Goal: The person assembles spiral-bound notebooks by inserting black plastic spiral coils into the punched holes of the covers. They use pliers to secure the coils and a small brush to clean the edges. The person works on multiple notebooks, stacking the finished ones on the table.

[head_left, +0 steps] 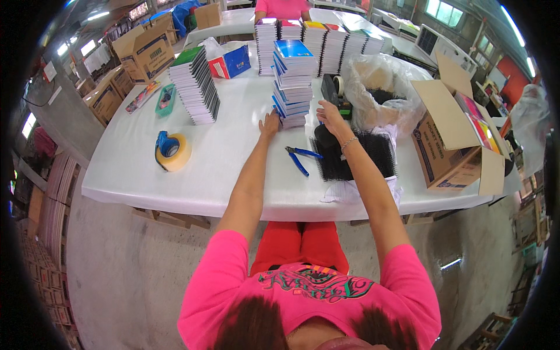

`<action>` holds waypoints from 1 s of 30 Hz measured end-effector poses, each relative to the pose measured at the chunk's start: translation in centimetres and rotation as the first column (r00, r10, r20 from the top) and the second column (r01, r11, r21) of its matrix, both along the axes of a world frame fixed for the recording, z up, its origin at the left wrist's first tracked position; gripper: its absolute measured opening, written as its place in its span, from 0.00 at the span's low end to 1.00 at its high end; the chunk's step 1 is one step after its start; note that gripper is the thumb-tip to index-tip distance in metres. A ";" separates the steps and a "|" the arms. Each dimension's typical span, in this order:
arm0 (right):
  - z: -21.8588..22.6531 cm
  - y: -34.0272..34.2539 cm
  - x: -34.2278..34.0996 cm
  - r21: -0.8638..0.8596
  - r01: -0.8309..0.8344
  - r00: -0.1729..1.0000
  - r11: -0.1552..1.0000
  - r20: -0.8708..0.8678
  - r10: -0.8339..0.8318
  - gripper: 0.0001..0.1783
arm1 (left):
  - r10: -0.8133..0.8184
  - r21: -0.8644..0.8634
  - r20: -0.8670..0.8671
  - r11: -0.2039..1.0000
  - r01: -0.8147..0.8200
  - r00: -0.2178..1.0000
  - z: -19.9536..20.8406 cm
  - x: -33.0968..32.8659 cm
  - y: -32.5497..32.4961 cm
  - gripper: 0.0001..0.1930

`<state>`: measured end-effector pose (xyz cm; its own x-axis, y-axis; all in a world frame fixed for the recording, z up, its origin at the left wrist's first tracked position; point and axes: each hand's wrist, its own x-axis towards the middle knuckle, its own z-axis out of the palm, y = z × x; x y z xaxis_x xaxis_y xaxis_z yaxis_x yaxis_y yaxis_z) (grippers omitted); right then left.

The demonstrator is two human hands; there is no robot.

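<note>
Near the middle of the table stands a tall, uneven stack of spiral notebooks (293, 76) with blue covers and white pages. My left hand (269, 124) is at the lower left side of this stack, fingers stretched out and touching its base. To the right of the stack, my right hand (331, 116) has its fingers curled in; whatever they hold, if anything, is hidden. Under that wrist lies a dark rounded object (325, 137), beside a mat of black spiral binding coils (356, 156). Blue-handled cutting pliers (301, 157) rest on the table between my forearms.
A green-topped notebook stack (195, 87) and a tape roll (173, 153) are on the left. More notebook stacks (315, 44) stand behind, before another person in pink (282, 8). An open carton (446, 146) and plastic bag (373, 73) occupy the right.
</note>
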<state>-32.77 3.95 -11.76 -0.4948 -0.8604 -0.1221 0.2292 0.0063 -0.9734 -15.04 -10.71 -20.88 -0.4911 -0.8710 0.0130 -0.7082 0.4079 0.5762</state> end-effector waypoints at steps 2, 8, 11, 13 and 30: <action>-0.5 -1.3 -0.9 0.047 -0.036 0.989 0.998 0.143 0.029 0.34 | 0.009 -0.020 -0.048 1.000 -0.010 0.999 -0.1 -0.9 0.7 0.28; -0.9 -4.5 0.2 0.197 -0.103 0.847 0.975 0.531 -0.018 0.40 | 0.020 0.015 0.030 1.000 -0.020 0.999 0.3 -0.4 0.8 0.29; -1.5 -5.1 1.9 0.122 -0.131 0.885 0.984 0.462 0.061 0.35 | 0.000 0.006 0.070 1.000 -0.001 0.998 -0.3 0.5 1.0 0.30; -1.8 -5.7 3.1 0.101 -0.183 0.905 0.978 0.406 0.128 0.31 | 0.038 0.018 0.021 0.999 -0.038 0.999 -0.8 1.6 1.0 0.30; -0.6 -3.6 0.2 0.250 -0.194 0.930 0.949 0.355 0.096 0.40 | -0.054 0.017 -0.115 0.998 0.056 0.992 0.5 1.2 4.3 0.26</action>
